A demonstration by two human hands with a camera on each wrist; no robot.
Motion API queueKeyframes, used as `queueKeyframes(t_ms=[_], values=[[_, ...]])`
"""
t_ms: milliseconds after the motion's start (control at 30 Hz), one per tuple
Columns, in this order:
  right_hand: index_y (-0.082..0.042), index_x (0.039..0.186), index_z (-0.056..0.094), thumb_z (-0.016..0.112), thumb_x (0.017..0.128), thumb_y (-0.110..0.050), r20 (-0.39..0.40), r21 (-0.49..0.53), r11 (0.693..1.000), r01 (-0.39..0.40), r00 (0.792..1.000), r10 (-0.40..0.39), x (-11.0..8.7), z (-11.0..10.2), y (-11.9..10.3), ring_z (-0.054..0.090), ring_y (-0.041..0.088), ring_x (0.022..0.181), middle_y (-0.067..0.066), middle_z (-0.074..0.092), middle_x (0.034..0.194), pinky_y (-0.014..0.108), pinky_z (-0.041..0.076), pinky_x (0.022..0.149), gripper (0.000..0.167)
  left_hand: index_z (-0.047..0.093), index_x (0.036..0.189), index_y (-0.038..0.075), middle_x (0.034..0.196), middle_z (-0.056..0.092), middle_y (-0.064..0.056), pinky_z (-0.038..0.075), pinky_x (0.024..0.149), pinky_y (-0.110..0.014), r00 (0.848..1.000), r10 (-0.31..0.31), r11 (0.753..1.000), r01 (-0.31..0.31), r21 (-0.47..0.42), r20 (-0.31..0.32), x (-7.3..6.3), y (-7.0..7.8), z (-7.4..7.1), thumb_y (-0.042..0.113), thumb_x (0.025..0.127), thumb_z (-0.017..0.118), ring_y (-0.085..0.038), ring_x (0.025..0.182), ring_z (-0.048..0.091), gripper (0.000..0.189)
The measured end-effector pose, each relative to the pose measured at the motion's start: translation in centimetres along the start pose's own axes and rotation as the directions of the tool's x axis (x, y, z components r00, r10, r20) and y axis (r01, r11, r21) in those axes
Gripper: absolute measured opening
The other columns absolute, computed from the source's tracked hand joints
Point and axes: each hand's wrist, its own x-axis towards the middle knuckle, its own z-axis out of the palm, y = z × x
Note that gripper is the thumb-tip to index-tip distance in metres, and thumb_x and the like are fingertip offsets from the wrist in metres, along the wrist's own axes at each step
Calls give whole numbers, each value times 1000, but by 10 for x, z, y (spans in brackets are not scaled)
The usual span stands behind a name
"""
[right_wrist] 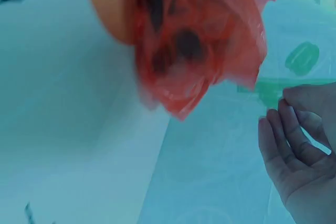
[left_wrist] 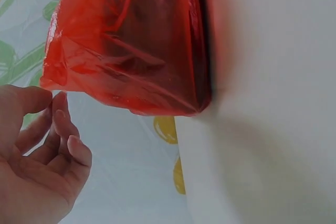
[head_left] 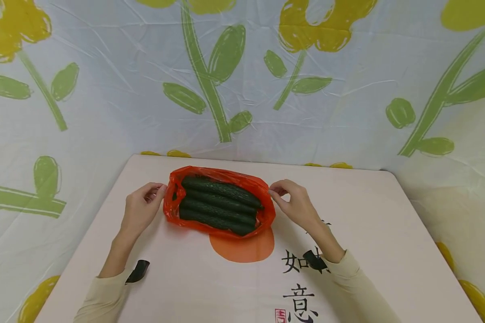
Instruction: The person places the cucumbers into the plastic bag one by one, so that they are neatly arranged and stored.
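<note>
Several long dark green cucumbers (head_left: 220, 204) lie side by side in a red plastic bag (head_left: 222, 234), whose mouth gapes upward. My left hand (head_left: 141, 206) is at the bag's left end, thumb and forefinger right at the rim. In the left wrist view, that hand (left_wrist: 44, 150) shows loosely bent fingers just under the bag's corner. At the other end is my right hand (head_left: 293, 202), its fingertips close to the rim. A gap shows between the right hand (right_wrist: 304, 145) and the red film in the right wrist view, thumb and forefinger nearly meeting with nothing between them.
The bag stands toward the back of a pale table (head_left: 186, 278) with an orange disc (head_left: 242, 249) and black characters (head_left: 299, 296) printed on it. Behind hangs a flower-patterned cloth (head_left: 242, 89), close to the table's back edge. Black straps (head_left: 138, 272) sit at both wrists.
</note>
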Motion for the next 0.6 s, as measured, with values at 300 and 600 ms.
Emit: queueKeyframes(t_ms=[300,600], values=[[-5,99,73,77,90,1,-115,-123,992,-14,993,0,-26,-27,26,66,19,89,4,71,95,34,56,81,11,75,93,-3,76,67,-10,38,63,-12,989,109,993,-105,53,-97,3,-11,-3,4,93,72,-13,67,50,7],[3,97,71,78,83,11,-207,-251,968,31,975,-85,-48,-63,54,65,28,89,12,70,92,22,44,84,17,74,88,-5,75,68,-14,42,72,-25,968,225,971,-214,102,-111,11,-25,-8,-1,89,72,-29,69,60,5]])
